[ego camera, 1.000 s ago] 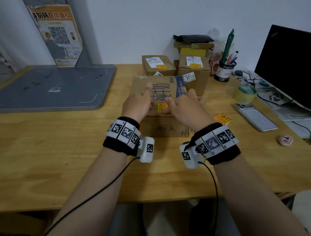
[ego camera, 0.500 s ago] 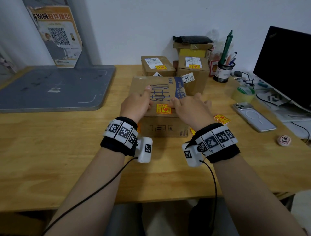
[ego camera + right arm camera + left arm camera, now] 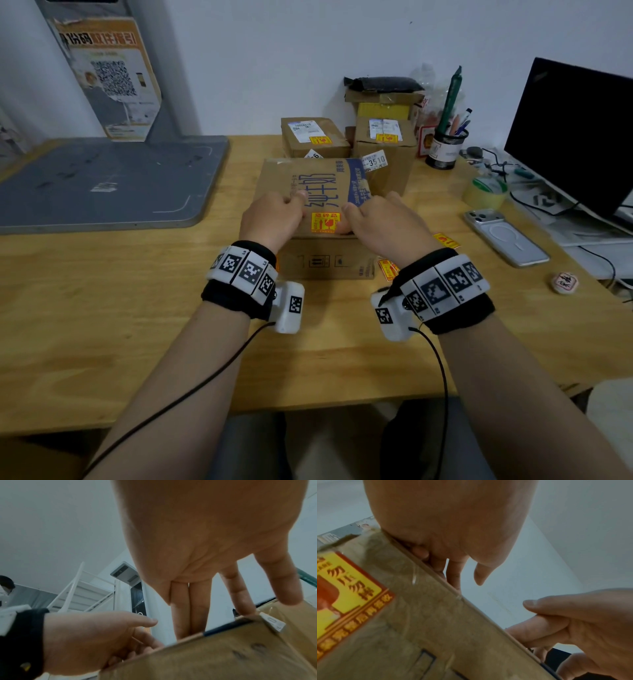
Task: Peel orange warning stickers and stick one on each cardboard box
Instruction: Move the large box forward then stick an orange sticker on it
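A large cardboard box (image 3: 308,185) with blue print sits mid-table, and an orange warning sticker (image 3: 325,222) lies flat on its top near the front edge. My left hand (image 3: 274,216) rests on the box top left of the sticker, its fingers (image 3: 452,573) bent down onto the cardboard. My right hand (image 3: 376,219) rests to the sticker's right with straight fingers (image 3: 199,608) on the top. Neither holds anything. Two smaller boxes (image 3: 313,147) (image 3: 383,161) behind carry their own stickers. Loose stickers (image 3: 445,240) (image 3: 387,269) lie by my right wrist.
A phone (image 3: 507,240), a tape roll (image 3: 484,193), a pen cup (image 3: 445,150) and a black monitor (image 3: 575,137) crowd the right side. At the left lies a grey board (image 3: 102,181). A small round piece (image 3: 564,282) sits near the right edge.
My right hand slid rightward off the sticker, so it now shows in full. Both hands drew back a little toward the box's front edge.
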`<state>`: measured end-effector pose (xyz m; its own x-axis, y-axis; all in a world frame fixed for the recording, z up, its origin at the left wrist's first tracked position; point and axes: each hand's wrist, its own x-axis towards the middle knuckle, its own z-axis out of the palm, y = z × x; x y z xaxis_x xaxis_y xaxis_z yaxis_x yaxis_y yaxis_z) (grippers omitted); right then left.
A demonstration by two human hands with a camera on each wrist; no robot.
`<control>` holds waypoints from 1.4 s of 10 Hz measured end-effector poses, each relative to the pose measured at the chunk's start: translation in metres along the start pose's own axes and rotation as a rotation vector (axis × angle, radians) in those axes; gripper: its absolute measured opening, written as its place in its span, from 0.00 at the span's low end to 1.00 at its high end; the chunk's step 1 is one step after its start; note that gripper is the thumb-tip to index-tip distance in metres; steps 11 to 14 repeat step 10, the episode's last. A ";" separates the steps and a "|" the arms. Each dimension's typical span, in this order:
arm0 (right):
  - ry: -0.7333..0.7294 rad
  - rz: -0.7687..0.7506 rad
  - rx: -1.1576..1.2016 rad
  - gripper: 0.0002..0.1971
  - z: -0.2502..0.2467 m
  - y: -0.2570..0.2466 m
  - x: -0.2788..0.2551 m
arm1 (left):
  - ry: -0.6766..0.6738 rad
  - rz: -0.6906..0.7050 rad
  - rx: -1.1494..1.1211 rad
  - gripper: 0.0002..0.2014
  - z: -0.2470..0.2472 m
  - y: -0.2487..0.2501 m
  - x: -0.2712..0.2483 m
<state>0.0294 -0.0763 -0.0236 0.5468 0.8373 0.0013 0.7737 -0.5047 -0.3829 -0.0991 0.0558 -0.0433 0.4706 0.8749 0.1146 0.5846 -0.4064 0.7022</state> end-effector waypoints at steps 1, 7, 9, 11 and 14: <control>0.014 0.003 0.018 0.28 0.002 0.001 -0.007 | -0.001 0.003 0.056 0.21 -0.001 0.000 -0.007; 0.123 0.050 0.214 0.10 0.006 0.009 0.013 | -0.104 -0.011 0.054 0.17 -0.021 -0.029 0.008; 0.044 0.050 0.208 0.09 0.002 0.007 0.038 | -0.070 -0.049 0.002 0.16 -0.017 -0.017 0.016; 0.000 0.053 0.247 0.14 -0.020 -0.002 0.042 | -0.112 -0.056 0.034 0.12 -0.024 0.002 0.018; 0.000 0.053 0.247 0.14 -0.020 -0.002 0.042 | -0.112 -0.056 0.034 0.12 -0.024 0.002 0.018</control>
